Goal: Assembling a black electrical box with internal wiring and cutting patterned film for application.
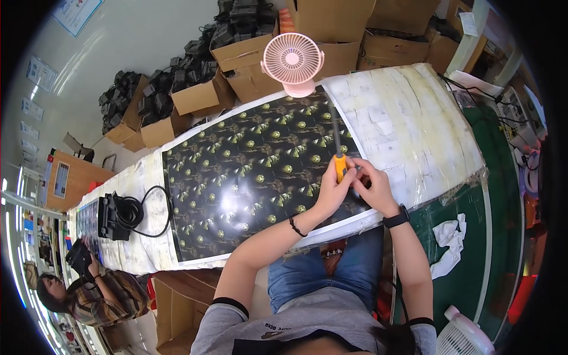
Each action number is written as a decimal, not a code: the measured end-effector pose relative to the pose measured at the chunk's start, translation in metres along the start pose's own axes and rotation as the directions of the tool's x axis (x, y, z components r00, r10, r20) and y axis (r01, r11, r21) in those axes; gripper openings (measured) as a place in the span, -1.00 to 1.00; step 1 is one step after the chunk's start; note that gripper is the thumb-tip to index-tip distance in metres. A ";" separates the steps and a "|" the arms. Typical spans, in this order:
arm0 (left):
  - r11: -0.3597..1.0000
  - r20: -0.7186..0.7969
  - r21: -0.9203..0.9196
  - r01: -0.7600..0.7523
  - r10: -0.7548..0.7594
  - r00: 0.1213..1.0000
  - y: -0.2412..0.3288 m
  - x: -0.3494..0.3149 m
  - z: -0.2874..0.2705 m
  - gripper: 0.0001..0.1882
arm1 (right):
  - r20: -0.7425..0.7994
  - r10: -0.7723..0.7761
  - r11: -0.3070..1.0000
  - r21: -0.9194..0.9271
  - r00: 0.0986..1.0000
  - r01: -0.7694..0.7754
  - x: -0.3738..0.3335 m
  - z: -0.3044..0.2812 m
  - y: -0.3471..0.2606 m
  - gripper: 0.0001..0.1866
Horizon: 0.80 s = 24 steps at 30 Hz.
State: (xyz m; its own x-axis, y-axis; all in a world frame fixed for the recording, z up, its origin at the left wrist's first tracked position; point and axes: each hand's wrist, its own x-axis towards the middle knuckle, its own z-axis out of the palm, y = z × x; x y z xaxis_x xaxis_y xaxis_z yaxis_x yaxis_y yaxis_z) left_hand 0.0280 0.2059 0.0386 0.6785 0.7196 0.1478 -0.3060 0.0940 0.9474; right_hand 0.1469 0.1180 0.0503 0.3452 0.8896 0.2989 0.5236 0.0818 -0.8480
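My left hand [335, 192] is closed around the yellow-and-black handle of a screwdriver [340, 164]. Its long thin shaft points away from me over the dark printed sheet. Close beside it, my right hand [374, 188] has its thumb and fingers pinched together near the handle. What sits in that pinch, if anything, is too small to make out. Both hands are above the right end of the glossy black sheet [236, 171], which has a repeating green and yellow pattern and lies flat on the table.
A pink fan [292, 62] stands at the table's far edge. At left lies a black device [113, 216] with a coiled cable. Cartons [198, 97] of black devices line the far side. A crumpled white cloth [448, 242] lies on the green surface. Another person [97, 296] works at far left.
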 end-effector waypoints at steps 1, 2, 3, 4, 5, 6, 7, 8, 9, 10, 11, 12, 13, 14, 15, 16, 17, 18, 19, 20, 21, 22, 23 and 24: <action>0.998 0.005 0.059 -0.026 0.026 1.000 0.000 0.000 -0.003 -0.86 | 0.001 -0.031 1.000 -0.006 1.000 0.031 0.001 0.002 0.000 -0.54; 0.993 -0.001 0.107 -0.046 0.046 0.999 -0.001 0.000 -0.003 -0.85 | 0.014 0.008 1.000 0.009 1.000 -0.008 0.001 0.003 0.003 -0.47; 0.986 -0.011 0.156 -0.065 0.068 0.998 -0.002 0.000 -0.004 -0.83 | 0.032 -0.007 1.000 0.017 0.999 0.006 0.002 0.002 0.003 -0.47; 0.980 -0.019 0.188 -0.073 0.078 0.997 0.004 -0.002 -0.005 -0.79 | 0.054 0.015 0.998 0.063 0.998 -0.018 0.003 0.002 0.004 -0.45; 0.979 -0.001 0.198 -0.036 0.037 0.999 0.005 -0.003 -0.008 -0.75 | 0.084 0.028 0.993 0.109 0.996 -0.037 0.004 0.003 0.006 -0.42; 0.942 0.029 0.289 -0.168 0.167 0.986 0.001 -0.003 -0.009 -0.72 | 0.125 0.101 0.983 0.138 0.987 -0.118 0.002 0.003 0.013 -0.37; 0.875 0.061 0.387 -0.291 0.290 0.955 -0.003 -0.003 -0.010 -0.68 | 0.107 0.010 0.996 0.088 0.994 -0.019 0.002 0.004 0.017 -0.34; 0.863 0.133 0.408 -0.299 0.268 0.954 0.001 -0.004 -0.011 -0.63 | 0.110 -0.009 0.999 0.038 0.994 0.005 -0.004 0.004 0.030 -0.44; 0.848 0.194 0.435 -0.302 0.239 0.951 0.007 -0.008 -0.011 -0.57 | 0.113 0.014 0.999 0.034 0.994 -0.018 -0.004 0.004 0.025 -0.57; 0.855 0.226 0.428 -0.292 0.211 0.951 0.007 -0.010 -0.010 -0.54 | 0.081 0.069 0.996 -0.053 0.994 -0.065 -0.008 0.003 0.026 -0.65; 0.865 0.267 0.411 -0.288 0.189 0.945 0.008 -0.010 -0.006 -0.50 | -0.007 0.083 0.990 -0.111 0.997 -0.083 -0.013 0.001 0.034 -0.68; 0.870 0.268 0.399 -0.291 0.193 0.944 0.002 -0.008 -0.006 -0.50 | 0.026 0.110 0.994 -0.001 0.994 -0.110 -0.010 -0.001 0.030 -0.71; 0.879 0.276 0.378 -0.292 0.194 0.941 -0.002 -0.007 -0.004 -0.50 | 0.015 0.106 0.994 0.027 0.994 -0.106 -0.010 -0.001 0.024 -0.72; 0.909 0.265 0.319 -0.270 0.188 0.946 -0.001 -0.005 -0.005 -0.51 | 0.029 0.150 0.988 -0.045 0.988 -0.148 -0.010 -0.006 0.026 -0.72; 0.934 0.260 0.254 -0.250 0.183 0.948 0.000 -0.004 -0.006 -0.52 | 0.027 0.108 0.994 0.020 0.994 -0.109 -0.008 -0.003 0.032 -0.71; 0.926 0.242 0.261 -0.272 0.210 0.947 0.000 -0.002 -0.006 -0.52 | 0.039 0.136 0.988 0.068 0.990 -0.138 -0.008 -0.003 0.034 -0.71; 0.938 0.208 0.261 -0.228 0.176 0.962 0.001 -0.002 -0.007 -0.52 | 0.048 0.166 0.979 0.112 0.985 -0.171 -0.007 -0.003 0.035 -0.72; 0.944 0.191 0.260 -0.201 0.154 0.969 0.001 -0.002 -0.008 -0.53 | 0.068 0.157 0.980 0.113 0.985 -0.164 -0.006 -0.001 0.037 -0.72; 0.950 0.179 0.258 -0.175 0.131 0.975 0.001 -0.001 -0.010 -0.54 | 0.068 0.152 0.979 0.123 0.986 -0.160 -0.005 0.001 0.039 -0.71; 0.949 0.166 0.260 -0.175 0.135 0.977 -0.001 -0.001 -0.010 -0.54 | 0.065 0.149 0.979 0.132 0.987 -0.157 -0.005 0.002 0.041 -0.71; 0.944 0.158 0.267 -0.194 0.155 0.975 -0.004 -0.001 -0.010 -0.53 | 0.076 0.144 0.979 0.131 0.987 -0.153 -0.005 0.001 0.046 -0.71; 0.938 0.151 0.275 -0.211 0.174 0.973 -0.006 -0.001 -0.009 -0.52 | 0.068 0.148 0.982 0.107 0.987 -0.155 -0.004 0.001 0.047 -0.70; 0.913 0.140 0.315 -0.260 0.226 0.964 -0.007 -0.001 -0.006 -0.46 | 0.060 0.152 0.984 0.083 0.987 -0.156 -0.002 0.002 0.047 -0.69; 0.911 0.177 0.336 -0.238 0.187 0.966 -0.007 -0.001 -0.008 -0.44 | 0.047 0.175 0.973 0.145 0.983 -0.180 -0.002 0.003 0.046 -0.66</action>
State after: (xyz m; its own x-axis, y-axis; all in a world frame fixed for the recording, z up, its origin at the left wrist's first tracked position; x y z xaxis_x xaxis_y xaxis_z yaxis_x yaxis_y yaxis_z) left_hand 0.0238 0.2098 0.0293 0.7166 0.5913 0.3699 -0.2157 -0.3164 0.9238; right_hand 0.1679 0.1208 0.0098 0.3942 0.9105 0.1251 0.3342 -0.0152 -0.9424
